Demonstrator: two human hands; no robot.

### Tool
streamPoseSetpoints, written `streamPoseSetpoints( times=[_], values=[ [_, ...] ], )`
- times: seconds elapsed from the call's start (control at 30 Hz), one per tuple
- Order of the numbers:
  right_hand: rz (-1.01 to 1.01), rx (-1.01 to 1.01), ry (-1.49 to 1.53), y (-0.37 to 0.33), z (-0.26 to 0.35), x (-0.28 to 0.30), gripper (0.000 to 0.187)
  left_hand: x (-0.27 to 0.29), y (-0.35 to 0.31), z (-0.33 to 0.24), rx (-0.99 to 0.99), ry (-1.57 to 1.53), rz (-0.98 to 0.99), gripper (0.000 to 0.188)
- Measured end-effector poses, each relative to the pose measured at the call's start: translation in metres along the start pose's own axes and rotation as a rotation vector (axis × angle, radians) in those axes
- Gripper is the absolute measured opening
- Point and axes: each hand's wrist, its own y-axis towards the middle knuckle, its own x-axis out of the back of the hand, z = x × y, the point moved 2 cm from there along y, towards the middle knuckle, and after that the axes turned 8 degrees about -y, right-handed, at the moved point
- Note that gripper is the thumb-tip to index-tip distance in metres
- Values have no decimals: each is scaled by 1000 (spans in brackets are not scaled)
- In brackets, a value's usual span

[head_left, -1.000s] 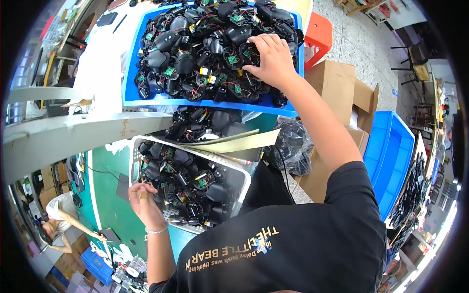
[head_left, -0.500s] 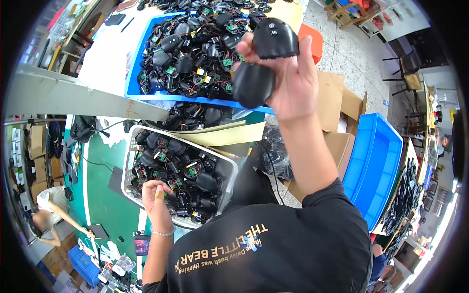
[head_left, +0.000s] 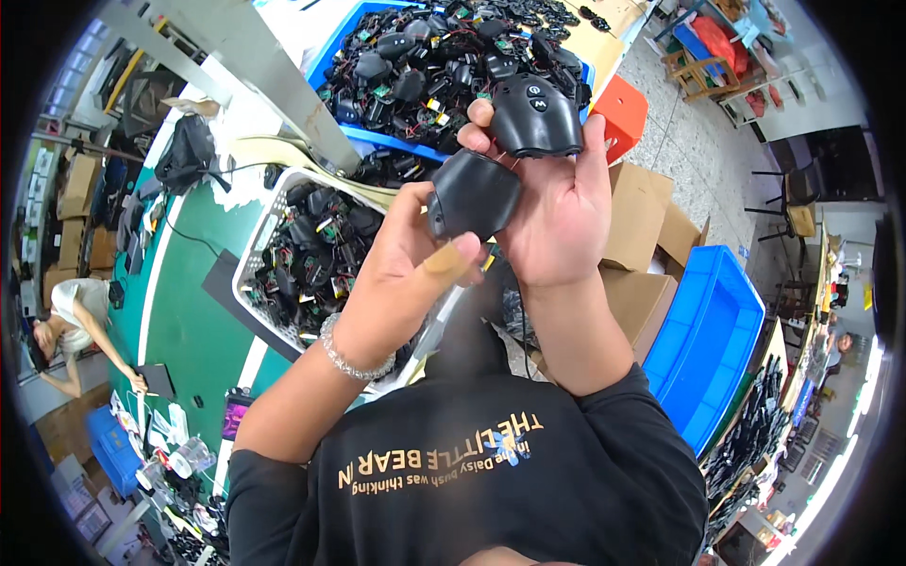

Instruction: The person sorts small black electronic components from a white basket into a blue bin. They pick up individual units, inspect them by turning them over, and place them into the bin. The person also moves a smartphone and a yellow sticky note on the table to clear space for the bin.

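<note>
Two black plastic housing halves are in front of me. My right hand (head_left: 566,222) grips the upper half (head_left: 536,118), which has two round white-marked buttons on its top. The lower half (head_left: 475,196) is smooth and rounded; my left hand (head_left: 401,274) holds it from below left, thumb along its near edge. Thin reddish wires show in the gap between the halves. A tan bandage wraps the left thumb. Below my left arm stands a white perforated basket (head_left: 264,222) of similar black parts with circuit boards and wires.
A blue tray (head_left: 337,49) heaped with black parts (head_left: 406,85) lies beyond my hands. A grey metal post (head_left: 283,80) slants at its left. On the right are cardboard boxes (head_left: 637,222), an orange bin (head_left: 623,118) and a blue bin (head_left: 698,349). Another person (head_left: 83,316) works far left.
My left hand has come up from over the basket and taken hold of the lower housing half. The right hand still grips the upper half. The view has shifted.
</note>
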Motion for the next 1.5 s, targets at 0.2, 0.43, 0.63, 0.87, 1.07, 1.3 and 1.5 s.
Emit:
streamPoseSetpoints(
  times=[0.2,0.43,0.63,0.87,1.07,1.3,1.5],
  values=[
    [-49,35,-225,-26,-7,-6,69,-1,-23,16,17,-165,-11,39],
    [44,-120,-172,-47,-25,-1,71,15,-53,26,107,-295,41,36],
    [61,-259,-174,-60,-39,9,70,31,-67,40,169,-366,35,37],
    [37,-310,-123,-73,-58,31,61,47,-74,67,283,-389,9,37],
    [-167,-423,26,-96,-77,78,54,54,-72,102,498,-309,-21,35],
    [-498,-500,-170,-115,-97,103,48,59,-78,119,604,-200,89,47],
    [-562,-614,-58,-110,-98,114,48,46,-73,105,440,-81,66,36]
  ],
)
